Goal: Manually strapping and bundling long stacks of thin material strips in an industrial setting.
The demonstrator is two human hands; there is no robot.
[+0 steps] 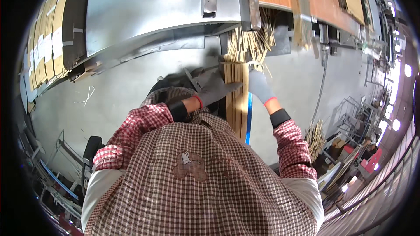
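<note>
Head view: person in a red checked smock stands over a bundle of thin wooden strips [236,100], seen end-on, running away toward a grey metal machine [157,13].
Left hand [214,88]: grey glove, laid flat across the near top of the bundle, fingers spread, pressing rather than gripping.
Right hand [259,85]: grey glove, against the bundle's right side; whether fingers close round it cannot be told.
Bundle location: centre frame, between both hands, beside a blue bar [249,118].
Loose offcuts [251,41]: splayed sticks at the machine mouth, just beyond the bundle.
Handling judgement: strips look light, stiff lengthwise, whippy and splintery singly; likely to slide apart.
Hold: squeeze both long sides, near mid-length, keeping the stack square.
</note>
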